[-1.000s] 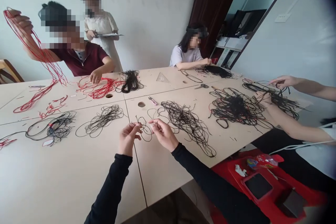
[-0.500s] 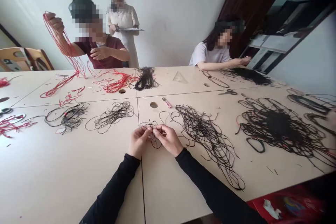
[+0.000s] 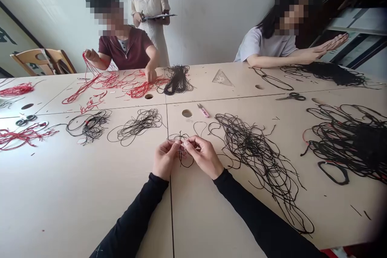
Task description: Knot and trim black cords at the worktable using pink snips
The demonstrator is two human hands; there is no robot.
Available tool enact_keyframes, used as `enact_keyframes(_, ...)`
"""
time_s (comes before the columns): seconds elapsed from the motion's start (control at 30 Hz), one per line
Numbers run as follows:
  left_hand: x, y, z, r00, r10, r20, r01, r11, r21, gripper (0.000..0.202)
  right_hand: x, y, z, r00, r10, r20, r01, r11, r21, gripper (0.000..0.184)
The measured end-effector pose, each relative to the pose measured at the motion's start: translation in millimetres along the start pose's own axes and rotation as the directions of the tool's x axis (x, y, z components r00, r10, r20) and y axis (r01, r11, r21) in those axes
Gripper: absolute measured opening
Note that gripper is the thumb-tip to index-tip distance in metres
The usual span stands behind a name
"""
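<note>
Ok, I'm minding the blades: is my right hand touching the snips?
Apart. The head view shows tabletop between your right hand and the snips.

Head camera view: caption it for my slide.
Left hand and right hand pinching black cord at a pale table.

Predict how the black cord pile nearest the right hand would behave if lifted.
The black cord pile would probably sag, its thin strands lying in loose curves. It may come up tangled, since many loops cross. Spread flat, it seems unlikely to roll.
</note>
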State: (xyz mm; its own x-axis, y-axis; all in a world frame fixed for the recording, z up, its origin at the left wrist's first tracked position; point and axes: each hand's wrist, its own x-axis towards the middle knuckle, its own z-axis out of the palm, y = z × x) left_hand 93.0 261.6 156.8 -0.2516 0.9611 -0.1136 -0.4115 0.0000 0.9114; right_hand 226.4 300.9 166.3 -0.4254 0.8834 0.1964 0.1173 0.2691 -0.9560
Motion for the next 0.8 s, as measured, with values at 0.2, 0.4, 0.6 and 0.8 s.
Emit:
enact_keyframes(0.2, 2.1, 0.6, -2.0, 0.999, -0.033, -0.028, 0.03, 0.995, -0.091, 0.025, 8.8, -1.7, 6.7, 0.998, -0.035, -0.058, 0.033, 0.999, -0.04, 0.025)
enact_keyframes(0.4, 3.8, -2.2, -3.7, 0.999, -0.015, -0.03, 0.014, 0.999, -0.034, 0.026, 3.7, 2.9, 3.5, 0.997, -0.061, -0.049, 0.057, 0.996, -0.074, 0.023)
enact_keyframes(0.6, 4.1, -2.5, -4.6, 1.0, -0.019, -0.02, 0.018, 0.999, -0.029, 0.027, 3.7, 4.0, 4.1, 0.998, -0.051, -0.044, 0.048, 0.997, -0.06, 0.023)
enact_keyframes(0.8, 3.7, 1.9, -5.2, 0.999, -0.031, -0.015, 0.031, 1.0, 0.005, 0.029, 0.1, 0.8, 1.6, 0.995, -0.083, -0.054, 0.074, 0.986, -0.151, 0.025)
